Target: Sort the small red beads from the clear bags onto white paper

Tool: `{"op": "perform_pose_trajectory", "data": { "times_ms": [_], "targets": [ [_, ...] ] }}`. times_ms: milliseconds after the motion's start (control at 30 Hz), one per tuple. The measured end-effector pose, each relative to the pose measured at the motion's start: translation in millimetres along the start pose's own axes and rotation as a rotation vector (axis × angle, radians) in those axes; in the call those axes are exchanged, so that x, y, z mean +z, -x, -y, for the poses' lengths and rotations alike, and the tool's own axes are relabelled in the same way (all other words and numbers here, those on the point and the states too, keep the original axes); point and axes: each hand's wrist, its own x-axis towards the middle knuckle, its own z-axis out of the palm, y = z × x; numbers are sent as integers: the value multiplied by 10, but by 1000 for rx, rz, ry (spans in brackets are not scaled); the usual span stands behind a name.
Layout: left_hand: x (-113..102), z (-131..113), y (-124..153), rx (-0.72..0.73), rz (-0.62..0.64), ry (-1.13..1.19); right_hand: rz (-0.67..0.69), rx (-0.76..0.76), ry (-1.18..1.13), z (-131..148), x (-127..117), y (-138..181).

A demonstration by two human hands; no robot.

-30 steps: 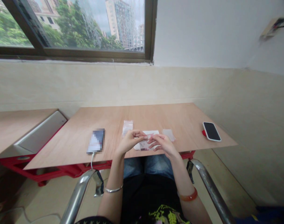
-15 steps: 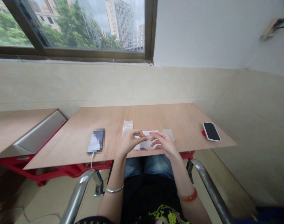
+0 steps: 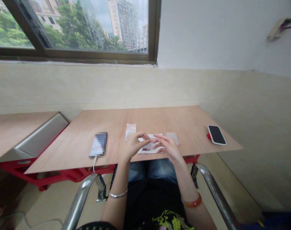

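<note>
My left hand (image 3: 134, 146) is raised over the near middle of the table, thumb and forefinger pinched together. Whatever they hold is too small to make out. Opposite it, almost fingertip to fingertip, my right hand (image 3: 168, 146) has its forefinger and thumb drawn close, the other fingers bent and slightly apart. A thing between those tips cannot be made out. Beneath both hands lies a white sheet or tray (image 3: 142, 151) with small dark reddish bits (image 3: 146, 148) on it. A stack of clear plastic bags (image 3: 130, 128) rests behind my left hand. Another clear bag (image 3: 173, 138) lies beside my right hand.
On the wooden table (image 3: 107, 119), a blurred-out phone-like device (image 3: 99, 145) with a white cable lies at left. A white-edged phone (image 3: 216, 135) sits at right on something red (image 3: 209, 136). Metal armrests (image 3: 82, 195) flank me. A second table (image 3: 21, 124) stands at far left.
Both hands stay nearly in place, with only slight finger shifts. The dark bits on the white sheet show a little differently beneath them.
</note>
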Motion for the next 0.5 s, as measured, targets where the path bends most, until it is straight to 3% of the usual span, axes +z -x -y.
{"op": "perform_pose_trajectory", "data": {
  "times_ms": [267, 500],
  "targets": [
    [24, 14, -3, -7, 208, 24, -44, -1, -22, -57, 26, -21],
    [31, -46, 1, -20, 294, 13, -52, 1, -19, -86, 35, -34]
  ]
}}
